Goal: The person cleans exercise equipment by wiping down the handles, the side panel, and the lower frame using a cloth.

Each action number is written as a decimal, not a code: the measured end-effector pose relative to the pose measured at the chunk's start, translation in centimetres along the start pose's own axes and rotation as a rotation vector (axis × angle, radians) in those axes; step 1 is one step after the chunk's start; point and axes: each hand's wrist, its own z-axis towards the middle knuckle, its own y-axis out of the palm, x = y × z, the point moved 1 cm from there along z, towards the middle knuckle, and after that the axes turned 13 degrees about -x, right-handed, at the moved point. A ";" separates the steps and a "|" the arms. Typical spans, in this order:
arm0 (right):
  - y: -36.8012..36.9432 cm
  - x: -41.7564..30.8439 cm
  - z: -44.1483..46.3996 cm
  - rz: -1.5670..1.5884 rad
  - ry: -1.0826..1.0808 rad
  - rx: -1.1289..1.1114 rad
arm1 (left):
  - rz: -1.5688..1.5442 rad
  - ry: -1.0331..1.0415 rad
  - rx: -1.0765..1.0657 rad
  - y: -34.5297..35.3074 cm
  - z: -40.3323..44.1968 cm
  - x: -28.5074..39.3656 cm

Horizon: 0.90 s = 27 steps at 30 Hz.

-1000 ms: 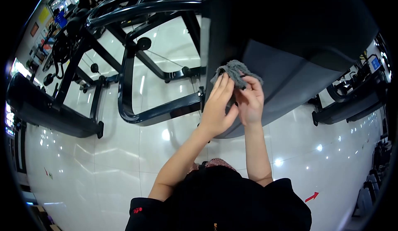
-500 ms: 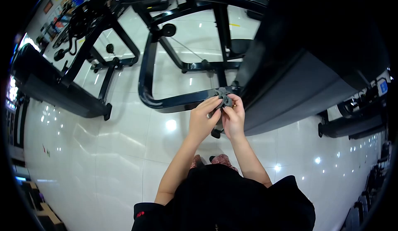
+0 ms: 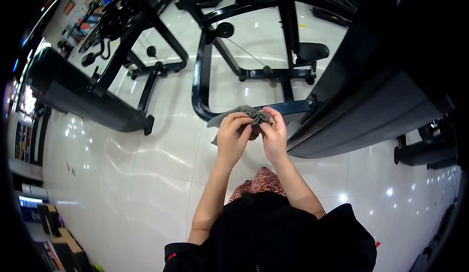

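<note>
A crumpled grey cloth point(image 3: 220, 119) is held up in front of my body, with a loose flap sticking out to the left and the rest bunched between my fingers. My left hand point(image 3: 231, 139) grips its near side, fingers bent over the folds. From the right, my right hand point(image 3: 274, 136) pinches the bunched part between thumb and fingers. Just beyond the cloth runs the low dark frame bar point(image 3: 288, 108) of an exercise machine; whether the cloth touches it I cannot tell.
A large dark machine housing point(image 3: 361, 110) rises close on my right. Another exercise machine point(image 3: 93, 96) stands to the left. Ahead are a small black seat point(image 3: 312, 52) and a cable pulley point(image 3: 225, 30). Glossy pale floor tiles point(image 3: 151, 174) lie underfoot. Boxes and shelving point(image 3: 63, 242) are at lower left.
The cloth was a small bunch between my hands; now a flap spreads out to the left. My view has shifted, so the machines appear farther right. Both hands stay on the cloth.
</note>
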 end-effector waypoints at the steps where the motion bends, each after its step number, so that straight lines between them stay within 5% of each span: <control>1: -0.5 -0.5 0.1 -0.057 -0.020 0.003 | -0.008 0.013 0.016 0.5 0.8 0.2; 6: -4.9 -3.1 0.8 -0.287 -0.030 0.041 | -0.309 0.080 -0.098 4.2 6.0 0.6; 8: -6.1 -4.3 1.4 -0.333 -0.061 0.083 | -0.431 -0.093 -0.211 5.6 7.6 0.8; 10: -8.1 -4.7 2.2 -0.521 0.065 0.078 | -0.384 -0.068 -0.199 6.2 9.5 1.0; 11: -9.7 -4.5 2.8 -0.891 -0.002 0.004 | -0.335 -0.062 -0.172 6.3 10.4 0.9; 14: -10.0 -4.4 3.8 -1.172 -0.122 -0.037 | -0.296 -0.002 -0.190 6.2 13.2 -0.1; 16: -9.3 -4.7 4.1 -1.215 -0.032 -0.019 | -0.268 -0.013 -0.243 5.9 14.7 -0.5; 18: -9.3 -5.0 4.4 -0.961 0.385 -0.006 | -0.199 0.045 -0.172 5.5 16.2 -1.2; 21: -12.0 -2.3 4.4 -0.908 0.228 -0.087 | -0.225 0.036 -0.158 4.2 17.6 -2.3; 27: -11.1 -3.1 3.5 -0.806 0.351 -0.027 | -0.177 0.006 -0.218 4.0 19.5 -5.5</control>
